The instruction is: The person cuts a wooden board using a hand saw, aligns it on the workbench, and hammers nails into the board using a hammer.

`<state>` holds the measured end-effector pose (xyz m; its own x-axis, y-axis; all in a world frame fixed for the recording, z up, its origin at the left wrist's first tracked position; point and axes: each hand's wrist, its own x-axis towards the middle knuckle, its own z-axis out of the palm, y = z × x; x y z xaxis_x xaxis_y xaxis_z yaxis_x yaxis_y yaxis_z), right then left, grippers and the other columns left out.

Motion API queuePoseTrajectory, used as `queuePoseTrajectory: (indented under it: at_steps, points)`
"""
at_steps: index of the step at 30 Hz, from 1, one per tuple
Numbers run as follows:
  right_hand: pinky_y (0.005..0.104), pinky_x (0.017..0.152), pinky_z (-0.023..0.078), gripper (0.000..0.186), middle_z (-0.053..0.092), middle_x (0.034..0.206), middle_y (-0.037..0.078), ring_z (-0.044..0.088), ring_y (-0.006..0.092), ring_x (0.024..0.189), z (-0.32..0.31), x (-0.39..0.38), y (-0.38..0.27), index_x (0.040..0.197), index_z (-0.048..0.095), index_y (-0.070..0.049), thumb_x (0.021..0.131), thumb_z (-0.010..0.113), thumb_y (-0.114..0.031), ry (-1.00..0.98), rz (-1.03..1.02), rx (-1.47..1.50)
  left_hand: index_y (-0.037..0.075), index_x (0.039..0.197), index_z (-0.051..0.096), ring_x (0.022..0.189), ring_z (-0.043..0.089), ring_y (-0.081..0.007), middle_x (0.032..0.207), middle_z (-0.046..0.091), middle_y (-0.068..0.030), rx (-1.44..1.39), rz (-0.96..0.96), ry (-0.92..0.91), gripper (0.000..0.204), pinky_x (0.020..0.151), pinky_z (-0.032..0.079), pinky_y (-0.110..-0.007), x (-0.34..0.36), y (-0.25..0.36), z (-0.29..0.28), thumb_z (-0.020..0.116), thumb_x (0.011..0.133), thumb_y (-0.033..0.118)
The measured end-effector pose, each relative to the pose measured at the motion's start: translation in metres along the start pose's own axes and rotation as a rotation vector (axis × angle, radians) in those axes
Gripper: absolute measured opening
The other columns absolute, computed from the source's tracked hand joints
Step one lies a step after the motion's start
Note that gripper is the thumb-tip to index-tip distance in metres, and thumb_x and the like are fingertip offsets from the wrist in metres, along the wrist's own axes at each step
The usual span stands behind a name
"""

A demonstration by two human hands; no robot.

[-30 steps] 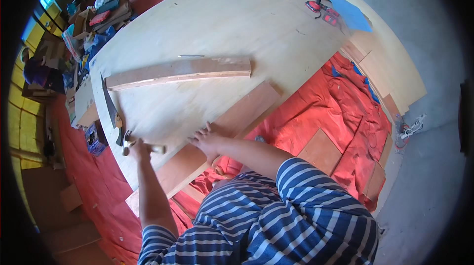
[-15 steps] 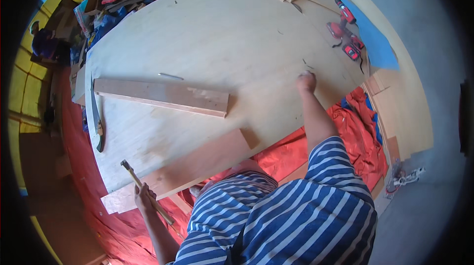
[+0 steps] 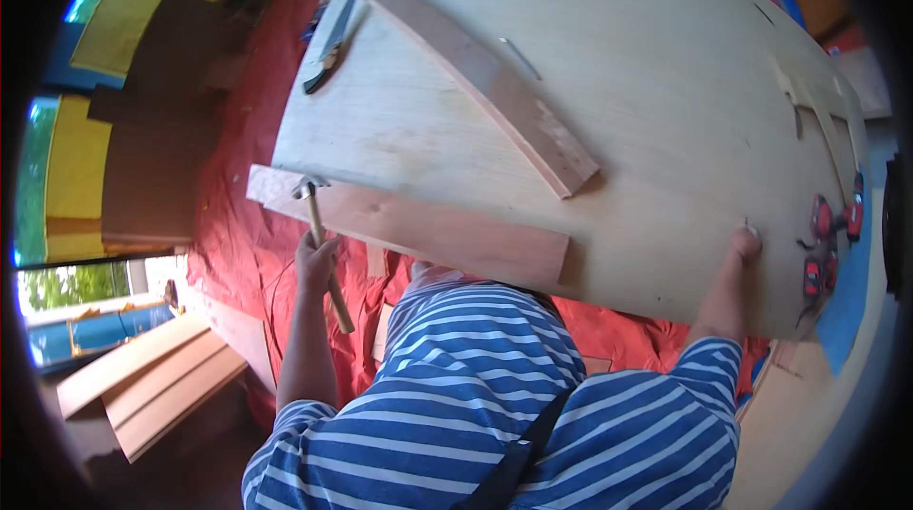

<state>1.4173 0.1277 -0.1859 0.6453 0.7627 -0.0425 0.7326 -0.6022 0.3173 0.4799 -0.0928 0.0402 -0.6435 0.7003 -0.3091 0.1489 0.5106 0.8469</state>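
Observation:
My left hand [image 3: 314, 261] is wrapped around the wooden handle of a claw hammer [image 3: 316, 212]. Its metal head is over the left end of a flat wooden board [image 3: 428, 225] lying along the near edge of the big plywood sheet [image 3: 666, 158]. Far to the right, my right hand [image 3: 747, 244] rests closed on the sheet, with something small and pale at its fingers that I cannot make out. Between and beyond my hands lies a long boxed wooden piece [image 3: 485, 82], set at a slant. A thin metal rod-like tool [image 3: 520, 58] lies beside it.
A handsaw [image 3: 326, 63] lies at the sheet's left edge. Red cordless power tools [image 3: 820, 268] sit at the right edge, near thin wood strips [image 3: 823, 120]. Red sheeting [image 3: 238, 168] covers the floor. More boards [image 3: 157, 382] lie at the lower left.
The view has swung to the left. My left hand has lifted the hammer forward, its head now over the board's left end. My right hand stays closed on the plywood.

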Motion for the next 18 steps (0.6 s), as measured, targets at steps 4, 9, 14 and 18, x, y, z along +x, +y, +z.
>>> queuePoseTrajectory:
  at_steps: [4,9,14,18]
  points:
    - [0.0383,0.063,0.056,0.041,0.075,0.088,0.01,0.072,0.0291,0.077,0.034,0.042,0.03,0.086,0.077,-0.01,0.1,0.049,-0.037,0.128,-0.06,-0.01,0.002,0.099,0.059,0.055,0.054,-0.0114,0.072,0.057,-0.0015,-0.046,-0.031,0.022,0.019,0.049,0.044,-0.028,0.002,-0.013,-0.001,0.069,0.084,0.008]
    - [0.0453,0.075,0.055,0.039,0.075,0.095,0.017,0.072,0.0342,0.086,0.036,-0.007,0.029,0.093,0.074,0.0,0.094,0.062,-0.038,-0.005,-0.075,0.582,0.003,0.096,0.058,0.054,0.054,-0.0112,0.07,0.056,-0.0019,0.052,-0.056,0.123,0.017,0.049,0.044,-0.028,-0.003,-0.021,-0.025,0.069,0.085,0.008]
    - [0.0452,0.085,0.057,0.04,0.073,0.101,0.021,0.071,0.038,0.093,-0.026,-0.054,0.011,0.1,0.073,0.003,0.094,0.059,-0.034,-0.044,-0.145,0.147,0.001,0.098,0.059,0.057,0.057,-0.0129,0.073,0.059,-0.0038,-0.02,-0.129,0.236,0.023,0.053,0.048,-0.03,-0.007,-0.077,-0.071,0.071,0.081,0.011]
    - [0.0454,0.088,0.056,0.043,0.072,0.107,0.023,0.07,0.0383,0.098,-0.051,-0.082,0.011,0.104,0.073,0.004,0.095,0.057,-0.035,-0.031,-0.203,-0.05,0.001,0.098,0.059,0.058,0.058,-0.0135,0.072,0.059,-0.0041,-0.039,-0.171,0.302,0.023,0.053,0.048,-0.031,-0.002,-0.115,-0.104,0.071,0.08,0.01]
